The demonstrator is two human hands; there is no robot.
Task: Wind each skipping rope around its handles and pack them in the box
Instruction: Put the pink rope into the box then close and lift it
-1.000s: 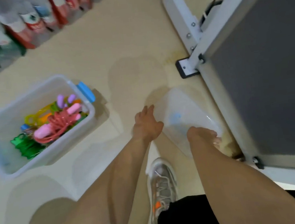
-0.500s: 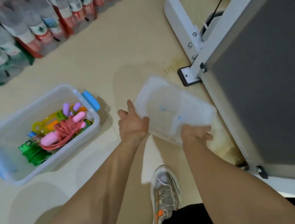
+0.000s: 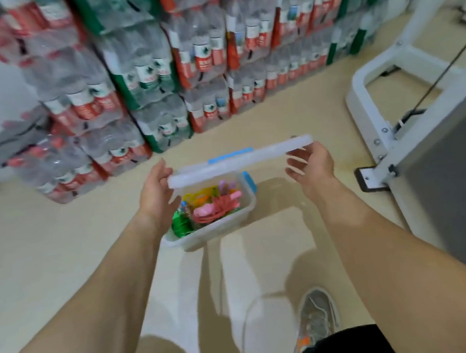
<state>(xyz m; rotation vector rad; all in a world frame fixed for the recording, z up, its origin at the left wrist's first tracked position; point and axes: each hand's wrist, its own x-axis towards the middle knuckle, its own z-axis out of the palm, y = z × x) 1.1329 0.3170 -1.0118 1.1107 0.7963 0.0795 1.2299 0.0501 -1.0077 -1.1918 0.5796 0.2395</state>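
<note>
Shrink-wrapped packs of bottled water [image 3: 141, 70] are stacked along the wall at the left and across the back, standing on a beige floor [image 3: 46, 255].

Toward the middle, the left hand [image 3: 157, 196] is raised above the floor. Its palm is set against the left end of a translucent lid [image 3: 238, 161], the thumb is lifted above the rim and the fingers are curled beneath it, so that the lid is gripped.

The lid is held in the air, nearly level, with its right end slightly higher. Directly below it a clear plastic box [image 3: 217, 230] stands open on the floor. Wound skipping ropes [image 3: 215, 206] in pink, red, green, yellow and orange are packed inside the box. A blue latch [image 3: 250, 181] is seen on the box's right end.

The lid's right end is held by the right hand [image 3: 310, 164], whose fingers are curled under the edge.

Lower down, a grey shoe [image 3: 317, 317] is planted on the floor. At the far right a white metal frame [image 3: 377, 102] and a grey panel [image 3: 458, 179] are seen.
</note>
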